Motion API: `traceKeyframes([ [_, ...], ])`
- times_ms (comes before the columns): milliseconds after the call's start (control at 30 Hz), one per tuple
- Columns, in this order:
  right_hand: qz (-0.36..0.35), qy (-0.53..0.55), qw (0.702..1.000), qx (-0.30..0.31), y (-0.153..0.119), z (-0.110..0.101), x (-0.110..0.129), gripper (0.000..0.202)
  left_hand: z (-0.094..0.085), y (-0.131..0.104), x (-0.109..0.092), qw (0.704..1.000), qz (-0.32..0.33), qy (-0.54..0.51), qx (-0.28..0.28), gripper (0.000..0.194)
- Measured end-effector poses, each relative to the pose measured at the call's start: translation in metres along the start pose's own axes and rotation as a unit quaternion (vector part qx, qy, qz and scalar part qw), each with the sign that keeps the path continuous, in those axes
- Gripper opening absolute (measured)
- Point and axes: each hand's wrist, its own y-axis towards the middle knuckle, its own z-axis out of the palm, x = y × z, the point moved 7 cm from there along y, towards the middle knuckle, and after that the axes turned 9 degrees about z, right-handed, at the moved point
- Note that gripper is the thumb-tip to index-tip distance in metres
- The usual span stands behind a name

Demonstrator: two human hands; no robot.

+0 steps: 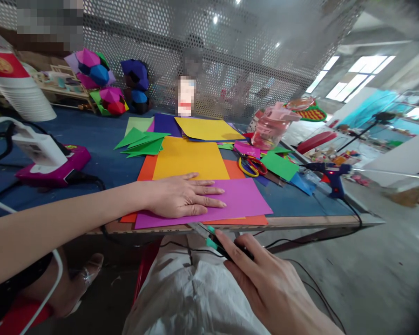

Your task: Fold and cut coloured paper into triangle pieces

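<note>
Apparently to stop slipping, the left hand (pixel 178 197) lies flat, fingers spread, on the purple sheet (pixel 246 197) by the near edge of the worktop (pixel 108 163); apart from it, the right hand (pixel 268 279) grips a cutter (pixel 212 235) (blade forward, presumably for control).

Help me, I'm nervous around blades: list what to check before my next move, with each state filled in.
1. Left hand flat on the purple sheet: ok.
2. Left fingers apart from the blade: ok.
3. Cutter held in the right hand: ok.
4. Purple sheet lined up with the orange sheet beneath: not ok, it lies askew.
5. Blade not above the lap: not ok, it looks to be over it, near the table edge.
6. Glue gun cool: cannot tell; a red light shows on it.
</note>
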Motion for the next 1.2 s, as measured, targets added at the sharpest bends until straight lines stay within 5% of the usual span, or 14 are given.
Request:
traceKeyframes([
  [1200, -0.024, 0.053, 0.998, 0.034, 0.006, 0.023, 0.012, 0.051, -0.002, 0.000, -0.005, 1.000, -0.006, 0.022, 0.018, 0.047],
])
